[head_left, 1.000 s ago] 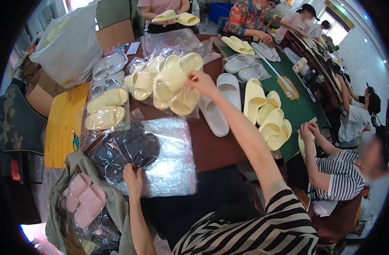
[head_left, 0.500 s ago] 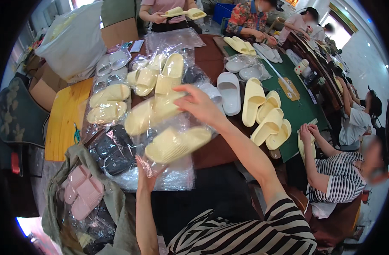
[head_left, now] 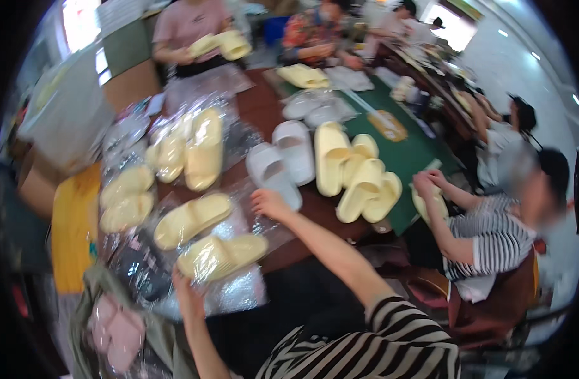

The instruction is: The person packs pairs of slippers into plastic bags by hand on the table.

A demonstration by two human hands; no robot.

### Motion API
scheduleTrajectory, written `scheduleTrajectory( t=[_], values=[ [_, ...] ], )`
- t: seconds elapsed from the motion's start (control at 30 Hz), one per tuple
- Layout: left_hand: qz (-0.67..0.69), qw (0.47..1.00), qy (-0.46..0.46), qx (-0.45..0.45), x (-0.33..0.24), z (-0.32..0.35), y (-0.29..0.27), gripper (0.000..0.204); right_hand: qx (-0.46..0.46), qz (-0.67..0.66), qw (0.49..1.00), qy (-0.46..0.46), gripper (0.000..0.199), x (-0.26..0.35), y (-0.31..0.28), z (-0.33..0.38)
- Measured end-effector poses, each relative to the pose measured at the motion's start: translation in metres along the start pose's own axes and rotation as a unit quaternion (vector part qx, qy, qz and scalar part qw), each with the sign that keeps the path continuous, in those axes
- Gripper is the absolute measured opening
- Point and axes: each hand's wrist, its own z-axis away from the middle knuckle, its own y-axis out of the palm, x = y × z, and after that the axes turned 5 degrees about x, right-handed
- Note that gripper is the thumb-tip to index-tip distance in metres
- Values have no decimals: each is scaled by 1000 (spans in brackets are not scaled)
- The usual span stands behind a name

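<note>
Two pale yellow slippers, an upper one point(head_left: 193, 220) and a lower ribbed one point(head_left: 220, 258), lie side by side in a clear plastic bag point(head_left: 237, 292) at the table's near edge. My left hand point(head_left: 188, 295) grips the bag's near left side beside the lower slipper's front; part of its fingers is hidden. Right of the slippers, my right hand point(head_left: 269, 203) has its fingers curled at the loose clear film of the bag, just below the grey slipper point(head_left: 272, 170). Some blur softens its fingertips.
Bagged yellow slippers point(head_left: 204, 148) lie beyond, with another bagged pair point(head_left: 126, 211) at left. Loose yellow slippers point(head_left: 360, 189) stand at right by a green mat point(head_left: 400, 183). A sack point(head_left: 100, 284) holds bagged pink slippers point(head_left: 117, 331). A striped-shirted co-worker point(head_left: 492, 243) sits at right.
My right hand has let go of the upper slipper, which now lies beside the lower one, and has moved right to the loose film. The whole view has shifted.
</note>
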Motion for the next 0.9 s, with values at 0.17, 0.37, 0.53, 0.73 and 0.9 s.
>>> scheduleTrajectory(
  t=[0.17,0.37,0.53,0.73,0.9],
  values=[
    [59,998,19,23,-22,2,-65,72,-119,372,913,116,26,9,55,-36],
    [-64,998,-12,-18,-53,16,-66,68,235,-9,972,-19,25,21,87,-41],
    [-137,990,-26,-6,-44,-2,-71,78,178,-142,967,117,33,16,64,-48],
    [-96,992,-81,9,-46,-18,-69,74,174,449,858,-177,76,-10,61,-72],
    [-153,987,-19,37,-40,-22,-68,72,165,490,850,-96,73,-5,86,-62]
  ],
)
